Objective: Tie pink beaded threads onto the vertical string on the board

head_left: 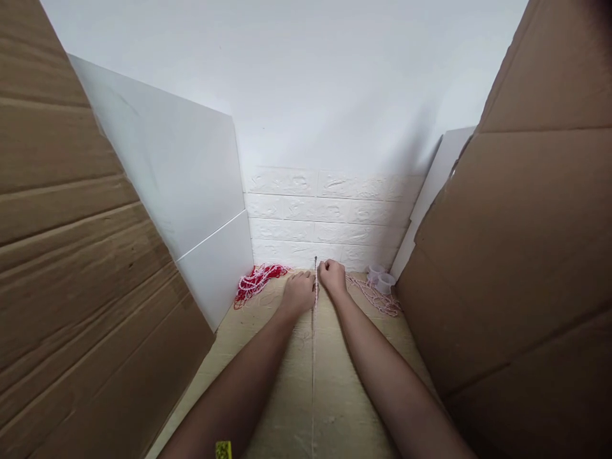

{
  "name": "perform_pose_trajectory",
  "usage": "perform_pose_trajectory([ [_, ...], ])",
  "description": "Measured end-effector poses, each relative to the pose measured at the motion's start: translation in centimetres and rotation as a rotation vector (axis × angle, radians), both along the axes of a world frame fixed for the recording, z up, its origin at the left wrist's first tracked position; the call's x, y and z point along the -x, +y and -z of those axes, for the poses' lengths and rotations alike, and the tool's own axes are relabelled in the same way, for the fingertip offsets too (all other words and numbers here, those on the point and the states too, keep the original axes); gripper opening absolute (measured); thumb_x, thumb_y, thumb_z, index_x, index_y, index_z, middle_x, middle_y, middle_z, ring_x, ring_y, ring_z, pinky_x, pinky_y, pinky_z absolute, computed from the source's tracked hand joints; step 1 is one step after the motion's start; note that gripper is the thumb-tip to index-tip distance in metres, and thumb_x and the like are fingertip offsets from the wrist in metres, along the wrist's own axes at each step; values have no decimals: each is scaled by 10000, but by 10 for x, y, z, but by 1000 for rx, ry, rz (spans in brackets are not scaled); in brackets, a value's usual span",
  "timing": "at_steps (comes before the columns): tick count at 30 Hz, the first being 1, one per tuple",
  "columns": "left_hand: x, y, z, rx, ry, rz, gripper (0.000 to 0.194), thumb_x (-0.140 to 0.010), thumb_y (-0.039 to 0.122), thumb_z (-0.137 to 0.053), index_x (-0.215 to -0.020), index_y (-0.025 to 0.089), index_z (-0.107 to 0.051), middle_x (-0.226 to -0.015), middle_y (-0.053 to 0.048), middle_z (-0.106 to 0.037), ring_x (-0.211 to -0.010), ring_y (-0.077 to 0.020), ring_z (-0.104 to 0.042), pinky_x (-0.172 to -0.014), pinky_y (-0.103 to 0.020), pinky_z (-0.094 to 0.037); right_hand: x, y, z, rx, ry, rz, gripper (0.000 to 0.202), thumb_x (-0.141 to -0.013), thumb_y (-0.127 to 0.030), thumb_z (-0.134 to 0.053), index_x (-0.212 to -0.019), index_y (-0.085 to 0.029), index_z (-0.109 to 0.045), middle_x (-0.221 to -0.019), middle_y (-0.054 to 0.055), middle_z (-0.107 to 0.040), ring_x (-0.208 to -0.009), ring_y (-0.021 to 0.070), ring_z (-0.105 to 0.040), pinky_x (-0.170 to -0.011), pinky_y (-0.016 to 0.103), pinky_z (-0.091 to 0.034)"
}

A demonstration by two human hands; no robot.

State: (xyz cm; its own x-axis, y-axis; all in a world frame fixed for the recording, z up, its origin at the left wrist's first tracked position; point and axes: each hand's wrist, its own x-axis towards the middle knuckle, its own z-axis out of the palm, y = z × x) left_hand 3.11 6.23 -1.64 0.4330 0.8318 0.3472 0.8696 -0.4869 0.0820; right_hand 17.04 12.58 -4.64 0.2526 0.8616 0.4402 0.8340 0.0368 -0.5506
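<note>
Left fingers [306, 276]: curled, left of braided cord [314, 328], hold unclear
Right fingers [327, 265]: bent inward, right of it, hold unclear

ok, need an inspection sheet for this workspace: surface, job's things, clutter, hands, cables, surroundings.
Surface: pale wood-look tabletop, faintly marked.
Job's things: pale braided cord running from a small dark pin toward the wearer.
Clutter: red-and-white yarn at left; pale pink yarn and translucent cups at right.
Hands: left hand at the cord; right hand beside it, fingers curled, grip unclear.
Cables: nothing seen.
Surroundings: cardboard panels both sides, white brick-textured wall ahead.
</note>
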Motion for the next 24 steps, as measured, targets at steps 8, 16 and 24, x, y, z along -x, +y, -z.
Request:
perform_pose_trajectory([
  [8,0,0,2,-12,-3,5,302,-971,257,-434,-1086,162,-696,-1144,-133,-688,-1114,-265,-605,-1001,-405,-443,0,0,0,-1,11,8,352,-943,-291,-472,-792,-142,-754,-814,132,-755,-698,186,-620,-636,265,-346],
  [16,1,2,6,8,-28,27,318,-978,279,-436,-1140,160,-682,-1231,-148,-664,-1201,-277,-571,-1062,-423,-409,-2,-1,0,6,-13,-15,341,-943,-276,-478,-818,-139,-764,-842,135,-760,-722,184,-624,-663,253,-372],
  [24,0,2,6,4,-37,25,299,-970,274,-449,-1131,169,-678,-1184,-130,-683,-1159,-261,-588,-1040,-399,-422,-3,-1,-1,16,3,-12,326,-931,-270,-488,-824,-134,-765,-841,133,-759,-729,187,-625,-673,264,-366],
])
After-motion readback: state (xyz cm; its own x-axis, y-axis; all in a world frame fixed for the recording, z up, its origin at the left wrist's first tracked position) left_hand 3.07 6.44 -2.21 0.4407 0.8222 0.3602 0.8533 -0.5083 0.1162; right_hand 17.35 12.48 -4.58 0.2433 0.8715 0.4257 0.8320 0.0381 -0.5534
